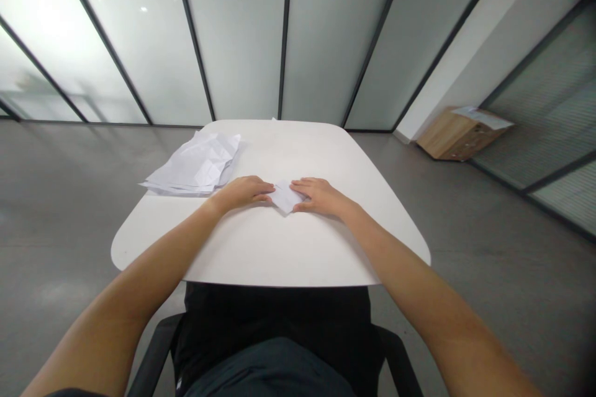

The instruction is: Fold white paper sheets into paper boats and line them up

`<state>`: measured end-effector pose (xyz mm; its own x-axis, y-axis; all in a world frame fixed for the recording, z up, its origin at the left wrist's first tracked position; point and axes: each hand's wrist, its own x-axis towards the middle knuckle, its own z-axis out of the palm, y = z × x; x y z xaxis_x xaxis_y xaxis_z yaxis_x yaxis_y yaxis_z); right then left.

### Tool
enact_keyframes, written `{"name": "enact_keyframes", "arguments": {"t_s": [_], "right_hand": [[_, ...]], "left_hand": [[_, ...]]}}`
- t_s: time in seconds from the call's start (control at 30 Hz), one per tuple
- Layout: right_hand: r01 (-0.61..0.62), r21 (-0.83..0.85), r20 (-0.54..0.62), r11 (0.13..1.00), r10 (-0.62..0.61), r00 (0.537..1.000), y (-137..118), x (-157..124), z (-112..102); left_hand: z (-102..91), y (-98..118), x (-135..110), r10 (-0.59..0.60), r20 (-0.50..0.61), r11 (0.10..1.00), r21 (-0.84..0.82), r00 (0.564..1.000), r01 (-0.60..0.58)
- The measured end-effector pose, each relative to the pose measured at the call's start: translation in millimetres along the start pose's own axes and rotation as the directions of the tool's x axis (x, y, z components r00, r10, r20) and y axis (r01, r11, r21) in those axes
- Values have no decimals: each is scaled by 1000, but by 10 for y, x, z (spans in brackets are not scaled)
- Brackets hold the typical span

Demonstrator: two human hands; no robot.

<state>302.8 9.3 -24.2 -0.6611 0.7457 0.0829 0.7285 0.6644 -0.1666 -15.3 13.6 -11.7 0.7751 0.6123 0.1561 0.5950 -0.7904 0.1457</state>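
Observation:
A small folded piece of white paper (285,198) lies near the middle of the table, one corner pointing towards me. At its left corner, my left hand (246,191) grips it between thumb and fingers. My right hand (321,196) has its fingers over the right side and its thumb at the lower right edge, so that part of the paper is covered. The fine folds are too small to make out.
A stack of crumpled white paper sheets (193,164) lies at the left of the white table (298,254). Black chair armrests (395,353) flank my lap. On the floor to the right stands a wooden-looking box (451,133), near a frosted glass partition (237,31).

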Motion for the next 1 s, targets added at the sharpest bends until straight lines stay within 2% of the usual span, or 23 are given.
{"name": "enact_keyframes", "arguments": {"t_s": [0.17, 0.3, 0.4, 0.63, 0.77, 0.83, 0.9, 1.0], "right_hand": [[3, -35, -28, 999, -4, 1000, 5, 46, -7], [13, -21, -52, 1000, -14, 999, 9, 58, -9], [4, 19, -72, 1000, -3, 997, 10, 69, -1], [-13, 77, -110, 997, 22, 994, 7, 67, 4], [23, 173, -213, 985, 15, 977, -19, 62, -25], [2, 271, -281, 962, 77, 956, -47, 61, -43], [-53, 399, -318, 916, 192, 928, -82, 60, -56], [-103, 604, -290, 791, 338, 895, -131, 73, -57]], "left_hand": [[2, -38, 0, -33, -13, 999, -30, 999, 33], [0, -48, -5, 24, -9, 999, -27, 1000, -24], [-7, -18, 1, 41, -45, 999, -31, 998, -42], [12, 56, 40, -103, -156, 994, -55, 982, 96], [-2, 92, 40, -187, -199, 972, -177, 962, 152], [-18, 111, 43, -224, -223, 952, -261, 949, 163], [-27, 118, 53, -259, -254, 922, -351, 932, 161], [-15, 99, 83, -343, -298, 851, -500, 891, 161]]}}
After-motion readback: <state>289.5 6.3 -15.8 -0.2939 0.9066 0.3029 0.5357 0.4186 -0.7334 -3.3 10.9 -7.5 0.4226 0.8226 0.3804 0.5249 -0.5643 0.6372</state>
